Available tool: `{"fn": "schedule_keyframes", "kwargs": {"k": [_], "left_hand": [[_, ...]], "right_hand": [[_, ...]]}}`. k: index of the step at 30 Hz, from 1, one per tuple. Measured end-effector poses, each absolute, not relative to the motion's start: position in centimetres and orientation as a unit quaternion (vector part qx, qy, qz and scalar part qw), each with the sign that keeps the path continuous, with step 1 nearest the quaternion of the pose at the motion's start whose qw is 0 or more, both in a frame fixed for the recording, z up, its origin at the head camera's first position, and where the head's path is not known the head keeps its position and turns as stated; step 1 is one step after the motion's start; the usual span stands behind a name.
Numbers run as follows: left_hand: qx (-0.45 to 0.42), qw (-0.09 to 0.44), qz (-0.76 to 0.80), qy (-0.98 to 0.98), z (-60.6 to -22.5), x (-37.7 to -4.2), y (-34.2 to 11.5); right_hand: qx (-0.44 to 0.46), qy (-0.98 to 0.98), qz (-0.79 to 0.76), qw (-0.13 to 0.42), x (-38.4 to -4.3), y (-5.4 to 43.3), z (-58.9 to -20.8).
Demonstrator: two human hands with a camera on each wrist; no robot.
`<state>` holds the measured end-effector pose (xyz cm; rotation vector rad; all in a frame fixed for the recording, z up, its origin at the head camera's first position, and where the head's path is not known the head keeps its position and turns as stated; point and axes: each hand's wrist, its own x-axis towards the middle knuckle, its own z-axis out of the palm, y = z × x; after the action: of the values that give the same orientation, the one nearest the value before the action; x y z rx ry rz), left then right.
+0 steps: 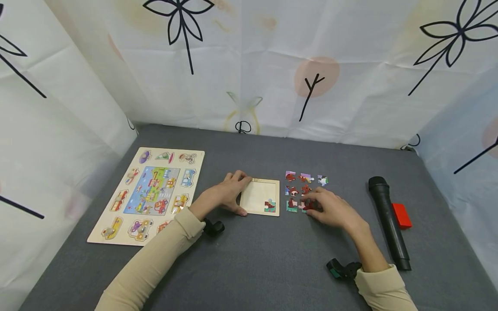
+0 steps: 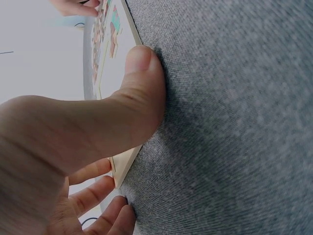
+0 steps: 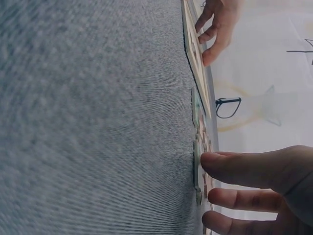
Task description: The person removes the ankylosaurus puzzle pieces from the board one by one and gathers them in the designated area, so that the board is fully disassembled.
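My left hand (image 1: 232, 193) holds the left side of a small wooden puzzle tray (image 1: 254, 183), thumb along its near edge and fingers at the far left corner. One jigsaw piece (image 1: 269, 205), green and reddish-brown, lies in the tray's near right corner. To the right, several loose jigsaw pieces (image 1: 291, 191) lie in rough rows on the grey table. Over the nearest right-hand ones hovers my right hand (image 1: 330, 207), its thumb (image 3: 220, 164) right at the edge of a jigsaw piece (image 3: 197, 166) lying flat and its fingers loosely spread, partly covering the pieces.
A large wooden peg puzzle board (image 1: 134, 183) with vehicle shapes lies at the left, partly behind my left forearm. On the right are a black microphone (image 1: 389, 224) and a red block (image 1: 401, 216). A patterned white curtain (image 1: 272, 86) encloses the table's back and sides.
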<state>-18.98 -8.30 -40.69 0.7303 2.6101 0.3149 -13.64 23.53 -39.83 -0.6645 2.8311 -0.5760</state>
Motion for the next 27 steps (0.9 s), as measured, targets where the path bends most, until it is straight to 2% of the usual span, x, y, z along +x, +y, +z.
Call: {"fn": "schedule_keyframes", "kwargs": {"k": [27], "left_hand": [[0.258,0.212,0.119,0.935,-40.5,-18.9,-8.2]], "right_hand": [[-0.259,0.941,-0.21,0.064,-14.4,19.8,-38.3]]}}
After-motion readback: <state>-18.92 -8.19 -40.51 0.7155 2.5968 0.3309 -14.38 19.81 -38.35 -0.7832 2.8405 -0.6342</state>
